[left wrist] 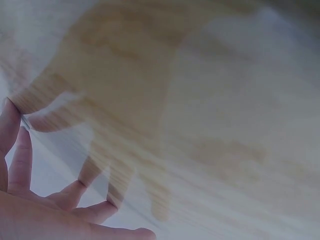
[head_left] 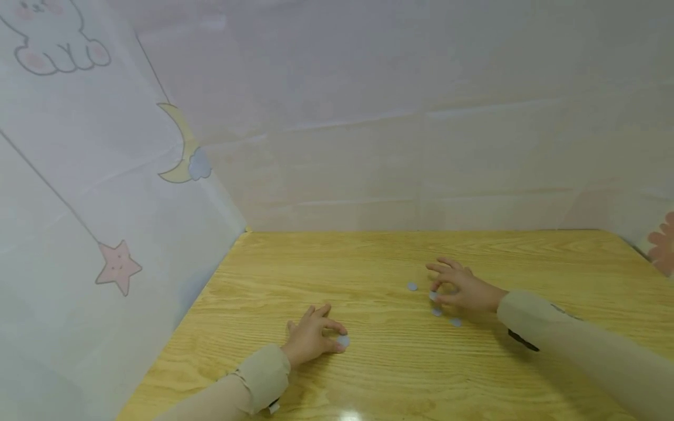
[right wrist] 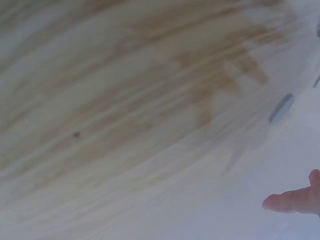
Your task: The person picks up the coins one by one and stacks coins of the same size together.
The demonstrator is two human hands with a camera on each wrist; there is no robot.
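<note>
Near the middle front of the table, my left hand (head_left: 309, 339) pinches a small pale grey disc (head_left: 343, 340) between thumb and forefinger. In the left wrist view the disc (left wrist: 25, 121) appears edge-on, with the other fingers spread against the glossy tabletop. Farther back and to the right, my right hand (head_left: 470, 290) holds another such disc (head_left: 433, 296) between thumb and forefinger, its remaining fingers extended. One loose disc (head_left: 412, 286) lies just left of that hand. Two more, a disc (head_left: 436, 312) and a disc (head_left: 456, 322), lie below it. A fingertip (right wrist: 280, 201) shows in the right wrist view.
The wood-grain table (head_left: 379, 386) is shiny and reflects the hands. A pale printed sheet (head_left: 337, 169) rises behind its back edge, and another with a moon (head_left: 181, 158) and a star (head_left: 119, 267) borders the left side.
</note>
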